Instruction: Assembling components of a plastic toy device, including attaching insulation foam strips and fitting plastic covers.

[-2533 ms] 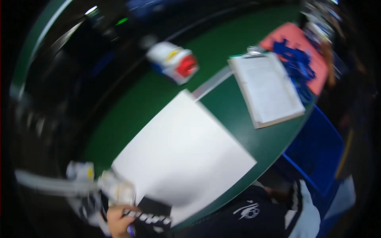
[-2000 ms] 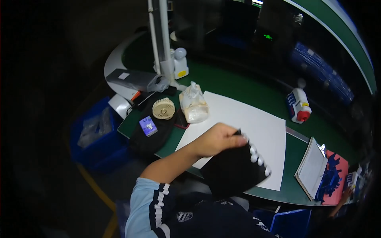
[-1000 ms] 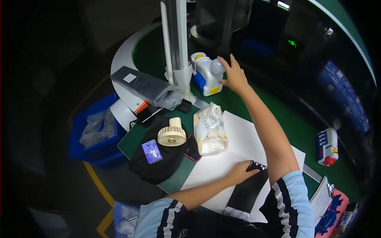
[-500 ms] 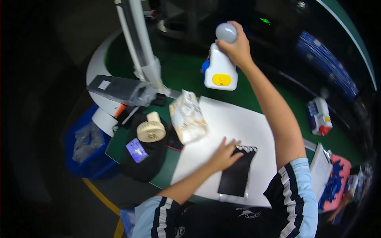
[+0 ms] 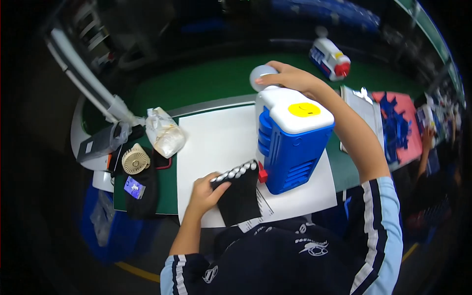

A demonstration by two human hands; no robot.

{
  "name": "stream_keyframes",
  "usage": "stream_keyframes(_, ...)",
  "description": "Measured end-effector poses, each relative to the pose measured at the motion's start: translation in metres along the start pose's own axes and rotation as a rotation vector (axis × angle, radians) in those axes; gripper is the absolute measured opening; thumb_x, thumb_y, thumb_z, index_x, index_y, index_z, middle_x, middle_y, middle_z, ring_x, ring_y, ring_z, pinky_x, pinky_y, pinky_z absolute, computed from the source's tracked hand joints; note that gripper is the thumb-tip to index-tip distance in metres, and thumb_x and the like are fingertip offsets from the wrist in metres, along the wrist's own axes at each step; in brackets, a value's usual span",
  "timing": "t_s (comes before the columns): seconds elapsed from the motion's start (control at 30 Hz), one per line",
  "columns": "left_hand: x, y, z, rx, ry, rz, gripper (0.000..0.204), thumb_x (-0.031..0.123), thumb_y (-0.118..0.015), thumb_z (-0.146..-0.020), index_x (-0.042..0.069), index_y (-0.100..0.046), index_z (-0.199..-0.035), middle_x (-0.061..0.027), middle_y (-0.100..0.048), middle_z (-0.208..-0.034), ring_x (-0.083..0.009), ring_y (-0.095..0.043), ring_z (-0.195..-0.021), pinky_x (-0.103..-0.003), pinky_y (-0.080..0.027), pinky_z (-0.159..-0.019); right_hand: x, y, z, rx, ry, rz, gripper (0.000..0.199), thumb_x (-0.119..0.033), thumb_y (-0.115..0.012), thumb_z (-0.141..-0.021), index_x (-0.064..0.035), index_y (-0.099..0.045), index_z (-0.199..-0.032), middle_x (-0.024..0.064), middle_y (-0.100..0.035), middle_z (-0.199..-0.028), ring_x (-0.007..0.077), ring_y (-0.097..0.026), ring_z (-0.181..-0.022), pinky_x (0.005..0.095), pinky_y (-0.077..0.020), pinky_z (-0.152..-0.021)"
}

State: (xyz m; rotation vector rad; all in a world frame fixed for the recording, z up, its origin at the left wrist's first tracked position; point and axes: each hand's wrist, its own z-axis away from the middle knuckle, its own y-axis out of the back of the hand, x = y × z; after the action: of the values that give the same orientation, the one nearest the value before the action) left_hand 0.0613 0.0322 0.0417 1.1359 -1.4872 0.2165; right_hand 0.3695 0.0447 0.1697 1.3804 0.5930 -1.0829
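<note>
My right hand (image 5: pixel 292 79) is closed around the upper end of a blue and white plastic device (image 5: pixel 295 150), beside its round grey knob (image 5: pixel 261 78). The device has a yellow oval panel on its white part, vents low on its blue body and a small red part at its side. It stands or hangs over the right side of a white sheet (image 5: pixel 211 132); I cannot tell if it touches. In my left hand (image 5: pixel 202 195) is the upper corner of a flat black packet (image 5: pixel 241 201), with white rounded pieces along its top edge. My left thumb lies across its face.
A crumpled whitish bag (image 5: pixel 164 135), a beige handheld fan (image 5: pixel 135 160) and a purple card (image 5: pixel 133 188) lie to the left. Another white and blue device with a red end (image 5: pixel 330 60) is on the green belt. Blue pieces (image 5: pixel 393 125) lie on a pink tray (image 5: pixel 413 132).
My right hand has brought the device nearer and turned it, so its blue side shows. My left hand has gone from lying on the packet to gripping its corner. The view has shifted.
</note>
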Motion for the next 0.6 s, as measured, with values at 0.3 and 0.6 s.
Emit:
stream_keyframes(0.3, 0.047, 0.005, 0.033, -0.036, -0.264, 0.46, 0.028, 0.015, -0.075, -0.066, -0.005, -0.055, -0.067, -0.0156, -0.06, -0.068, -0.0243, -0.059, -0.057, -0.03, -0.045, -0.051, 0.055, -0.047, -0.024, -0.205, -0.076, 0.094, 0.085, -0.059, -0.067, -0.06, -0.0005, -0.05, -0.119, 0.0227, -0.056, -0.11, 0.0315, -0.062, -0.091, 0.0343, -0.0501, -0.067)
stream_keyframes(0.6, 0.053, -0.067, -0.03, -0.147, -0.401, -0.057, 0.023, 0.026, -0.065, -0.075, 0.005, -0.062, -0.085, -0.002, -0.061, -0.109, -0.0258, -0.04, -0.122, -0.051, -0.004, -0.104, 0.112, -0.066, -0.079, -0.295, 0.22, -0.166, 0.029, -0.027, -0.06, -0.08, -0.0029, -0.066, -0.095, 0.0177, -0.064, -0.093, 0.0272, -0.064, -0.077, 0.0332, -0.0512, -0.062)
